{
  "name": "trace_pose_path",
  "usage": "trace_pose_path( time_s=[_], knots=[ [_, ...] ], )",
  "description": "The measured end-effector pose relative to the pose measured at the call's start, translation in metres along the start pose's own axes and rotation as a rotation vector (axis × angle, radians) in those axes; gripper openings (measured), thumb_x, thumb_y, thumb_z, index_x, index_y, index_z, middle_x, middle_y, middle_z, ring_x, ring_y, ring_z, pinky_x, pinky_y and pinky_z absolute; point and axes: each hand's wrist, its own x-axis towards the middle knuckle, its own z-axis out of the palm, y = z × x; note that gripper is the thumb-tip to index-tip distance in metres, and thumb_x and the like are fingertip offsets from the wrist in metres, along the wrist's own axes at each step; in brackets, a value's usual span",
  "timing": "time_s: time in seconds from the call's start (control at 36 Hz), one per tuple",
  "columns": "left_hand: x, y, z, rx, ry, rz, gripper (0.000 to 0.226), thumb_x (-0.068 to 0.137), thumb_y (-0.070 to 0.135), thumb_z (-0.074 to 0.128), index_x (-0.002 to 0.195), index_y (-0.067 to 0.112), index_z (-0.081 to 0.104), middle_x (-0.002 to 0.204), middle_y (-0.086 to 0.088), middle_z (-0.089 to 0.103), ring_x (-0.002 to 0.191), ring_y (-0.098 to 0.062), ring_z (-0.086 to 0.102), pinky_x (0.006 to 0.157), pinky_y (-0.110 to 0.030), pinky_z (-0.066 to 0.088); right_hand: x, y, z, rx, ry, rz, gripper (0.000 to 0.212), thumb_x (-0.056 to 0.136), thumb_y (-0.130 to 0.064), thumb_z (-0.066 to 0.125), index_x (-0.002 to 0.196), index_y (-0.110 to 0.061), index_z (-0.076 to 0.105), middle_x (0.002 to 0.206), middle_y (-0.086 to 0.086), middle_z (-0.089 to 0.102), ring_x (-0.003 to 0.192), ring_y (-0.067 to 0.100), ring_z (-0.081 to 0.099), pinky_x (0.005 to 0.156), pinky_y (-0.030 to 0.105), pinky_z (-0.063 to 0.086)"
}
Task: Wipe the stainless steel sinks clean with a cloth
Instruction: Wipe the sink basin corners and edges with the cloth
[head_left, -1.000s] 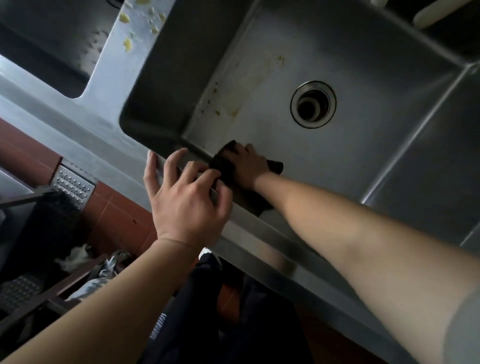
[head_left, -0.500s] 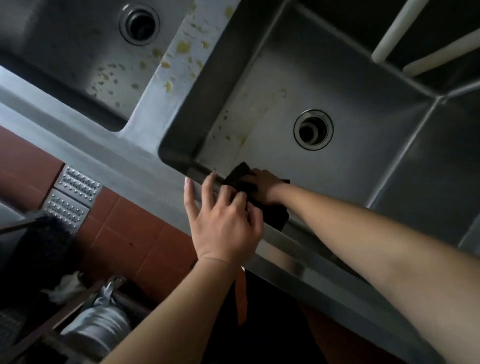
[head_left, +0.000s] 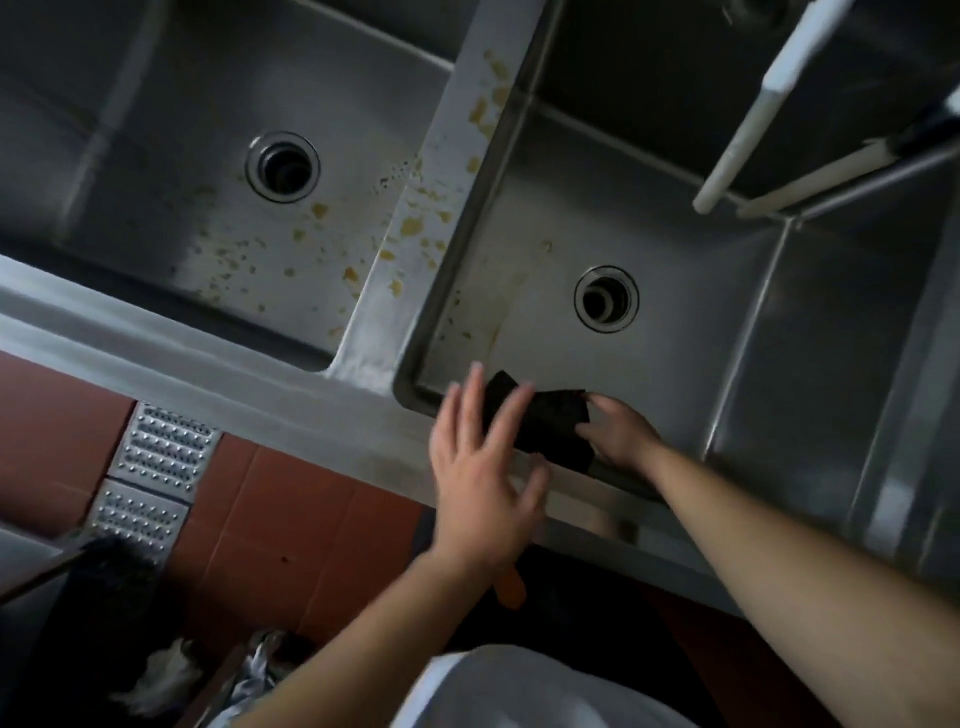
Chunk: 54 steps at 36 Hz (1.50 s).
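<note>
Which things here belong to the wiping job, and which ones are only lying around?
For the job: black cloth under the right hand; left hand; right sink; left sink; yellowish stains.

Lying about: white pipes; floor drain grates.

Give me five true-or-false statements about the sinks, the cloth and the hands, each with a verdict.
1. The right hand holds a dark cloth in the right sink. True.
2. The cloth is white. False: it is black.
3. Yellowish spots cover the divider between the sinks. True.
4. The left hand grips the cloth. False: its fingers are spread, holding nothing.
5. The left sink has no drain. False: a round drain shows.
</note>
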Motion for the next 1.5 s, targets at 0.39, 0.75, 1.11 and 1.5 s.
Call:
trace_pose_path(
  time_s=[0.39,0.75,1.11,1.5],
  knots=[
    [0.061,-0.068,-0.044,0.642,0.198,-0.261,0.091,0.091,0.058,0.041,0.158,0.016,-0.003,0.167,-0.007,-0.004,0.153,-0.025,-0.004,0.122,-0.055,0.003,0.05,-0.047,0.037,-0.966,-0.487,-0.396,0.064,0.102,-0.007,0.039,0.153,-0.044,0.024,0.166,-0.008,0.005,0.153,0.022,0.004,0.118,0.049,0.025],
    [0.065,-0.049,-0.026,0.631,0.232,-0.259,0.09,0.089,0.046,0.047,0.158,0.009,0.002,0.166,-0.01,0.006,0.154,-0.027,-0.001,0.123,-0.051,0.005,0.08,-0.019,0.04,-0.904,-0.057,-0.346,0.075,0.1,-0.016,0.042,0.158,-0.032,-0.003,0.166,0.007,-0.008,0.151,0.038,0.0,0.118,0.054,0.017],
    [0.069,-0.046,-0.032,0.654,0.222,-0.268,0.096,0.079,0.038,0.057,0.158,0.008,0.011,0.165,-0.012,0.011,0.153,-0.03,0.004,0.123,-0.052,0.007,0.243,-0.164,-0.092,-0.174,0.427,0.084,0.078,0.095,-0.014,0.046,0.159,-0.026,0.003,0.166,0.007,-0.01,0.15,0.042,-0.007,0.121,0.049,0.004],
    [0.068,-0.047,-0.033,0.632,0.244,-0.257,0.093,0.078,0.038,0.053,0.158,0.01,0.015,0.165,-0.011,0.015,0.153,-0.03,0.006,0.124,-0.049,0.006,0.174,-0.06,0.041,-0.78,0.103,-0.917,0.075,0.083,-0.014,0.064,0.152,-0.023,0.036,0.161,0.01,0.027,0.147,0.05,0.014,0.114,0.062,0.017]
  ],
)
